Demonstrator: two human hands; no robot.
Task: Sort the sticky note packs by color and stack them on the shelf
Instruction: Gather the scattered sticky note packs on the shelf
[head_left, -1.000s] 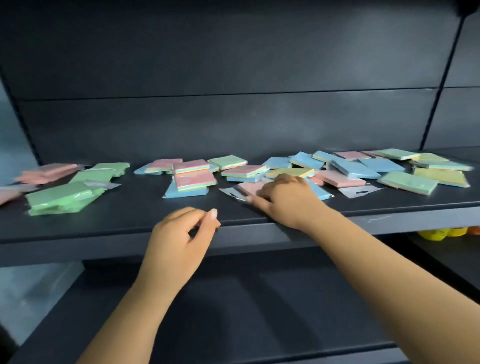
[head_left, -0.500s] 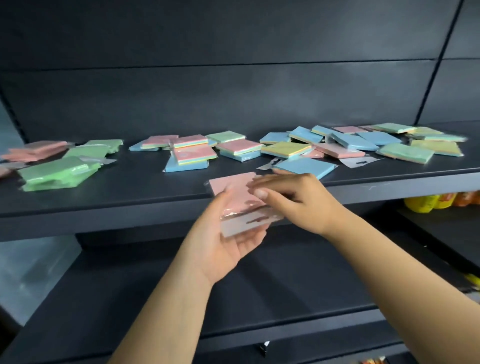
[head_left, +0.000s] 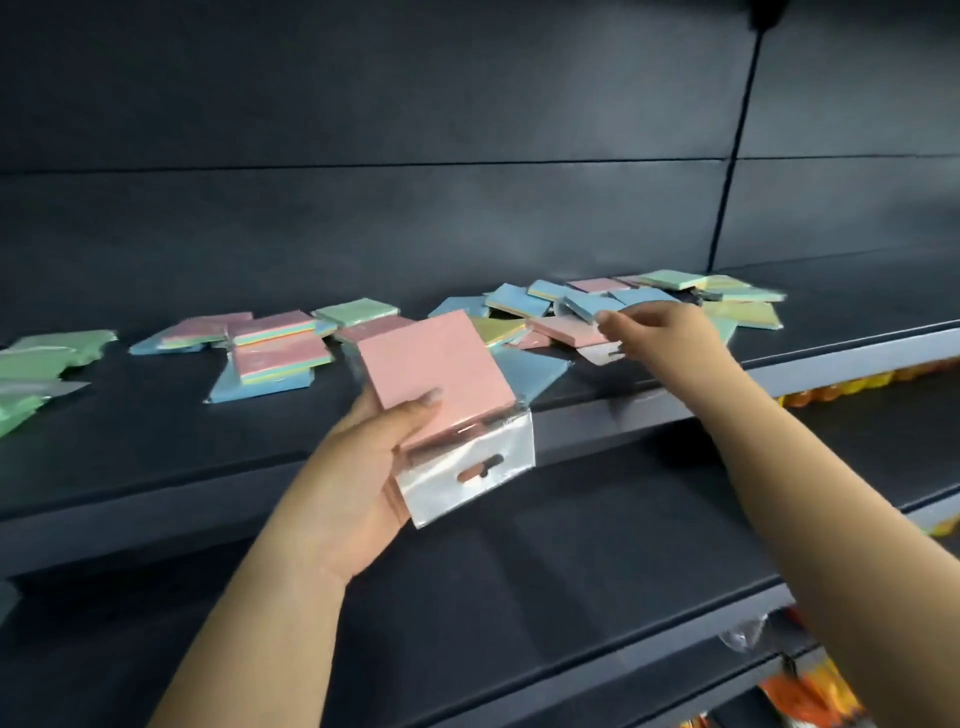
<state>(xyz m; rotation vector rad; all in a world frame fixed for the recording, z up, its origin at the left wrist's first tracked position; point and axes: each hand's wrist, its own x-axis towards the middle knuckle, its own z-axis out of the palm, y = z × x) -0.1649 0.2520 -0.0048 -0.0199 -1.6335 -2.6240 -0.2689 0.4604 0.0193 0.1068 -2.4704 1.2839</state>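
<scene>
My left hand (head_left: 358, 478) grips a pink sticky note pack (head_left: 431, 371) in clear wrap, holding it tilted in front of the dark shelf (head_left: 156, 452). My right hand (head_left: 657, 325) reaches over the scattered packs at the right, its fingertips at a pink pack (head_left: 563, 330) lying there; whether it holds that pack I cannot tell. Blue (head_left: 535, 371), green (head_left: 356, 312) and multicolour packs (head_left: 280, 353) lie loose across the shelf. Green packs (head_left: 41, 358) are piled at the far left.
A lower dark shelf (head_left: 519, 597) runs below my arms. Orange and yellow goods (head_left: 841, 389) sit under the upper shelf at the right, and more packaged items (head_left: 810, 691) show at the bottom right. A dark back panel (head_left: 415, 208) closes the shelf behind.
My right hand let go of the pink pack and moved right to the scattered packs. My left hand now holds that pack alone, raised a little.
</scene>
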